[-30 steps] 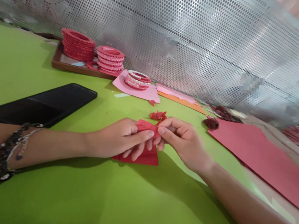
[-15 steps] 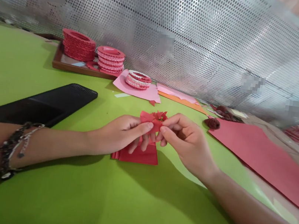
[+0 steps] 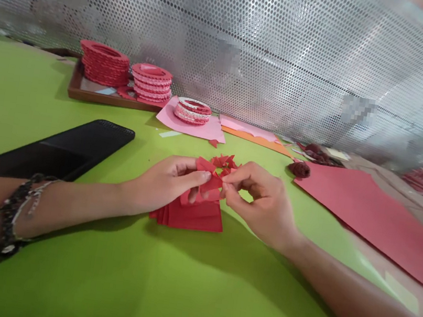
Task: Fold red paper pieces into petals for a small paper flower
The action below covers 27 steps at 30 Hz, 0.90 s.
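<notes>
Left hand (image 3: 169,186) and right hand (image 3: 259,200) meet over the lime-green tabletop (image 3: 99,269), both pinching one small folded piece of red paper (image 3: 210,183) between thumb and fingertips. Paper is lifted just above a flat stack of red paper squares (image 3: 192,216) lying on the tabletop under the hands. Left wrist has a dark beaded bracelet (image 3: 7,218). Small crumpled red paper bits (image 3: 225,160) just behind the hands. Black rectangular perforated case (image 3: 59,149) lies well to the left. At the back, a brown wooden tray (image 3: 86,91) carries two stacks of red paper rings (image 3: 104,63); a smaller red-and-white ring stack (image 3: 192,111) sits on a pink sheet (image 3: 200,129) beside it. Large red paper sheet (image 3: 366,213) lies right, a dark red rolled paper rose (image 3: 299,169) near its corner. Perforated metal screen (image 3: 290,59) stands behind everything.
</notes>
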### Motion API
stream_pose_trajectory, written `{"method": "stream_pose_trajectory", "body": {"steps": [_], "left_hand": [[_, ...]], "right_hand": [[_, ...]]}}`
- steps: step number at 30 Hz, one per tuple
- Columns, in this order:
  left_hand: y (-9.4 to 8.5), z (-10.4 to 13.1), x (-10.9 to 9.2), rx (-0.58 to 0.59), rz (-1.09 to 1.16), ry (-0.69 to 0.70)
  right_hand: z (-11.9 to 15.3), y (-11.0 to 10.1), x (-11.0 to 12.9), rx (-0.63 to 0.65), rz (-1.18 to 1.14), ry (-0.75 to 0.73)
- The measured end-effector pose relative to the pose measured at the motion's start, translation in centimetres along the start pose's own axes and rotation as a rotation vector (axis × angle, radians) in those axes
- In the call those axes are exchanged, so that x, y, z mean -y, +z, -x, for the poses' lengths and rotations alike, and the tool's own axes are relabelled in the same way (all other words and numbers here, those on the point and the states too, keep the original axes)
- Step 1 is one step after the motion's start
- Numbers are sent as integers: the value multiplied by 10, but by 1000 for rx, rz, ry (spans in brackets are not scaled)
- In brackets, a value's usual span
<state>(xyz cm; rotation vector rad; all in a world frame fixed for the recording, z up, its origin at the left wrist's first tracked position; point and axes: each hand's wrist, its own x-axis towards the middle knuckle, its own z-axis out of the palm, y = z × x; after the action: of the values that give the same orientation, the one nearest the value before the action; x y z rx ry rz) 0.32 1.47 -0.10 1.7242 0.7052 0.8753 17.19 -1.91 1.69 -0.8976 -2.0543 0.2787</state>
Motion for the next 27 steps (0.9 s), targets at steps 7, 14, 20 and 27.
{"method": "stream_pose_trajectory", "body": {"steps": [7, 14, 20, 27], "left_hand": [[1, -1, -3, 5, 76, -44], [1, -2, 0, 75, 90, -83], [1, -1, -1, 131, 105, -78], [-2, -1, 0, 149, 147, -169]], "right_hand": [[-3, -10, -7, 113, 504, -536], [-7, -17, 0, 169, 784, -847], [-7, -16, 3, 115, 805, -953], [-9, -26, 8, 93, 840, -997]]}}
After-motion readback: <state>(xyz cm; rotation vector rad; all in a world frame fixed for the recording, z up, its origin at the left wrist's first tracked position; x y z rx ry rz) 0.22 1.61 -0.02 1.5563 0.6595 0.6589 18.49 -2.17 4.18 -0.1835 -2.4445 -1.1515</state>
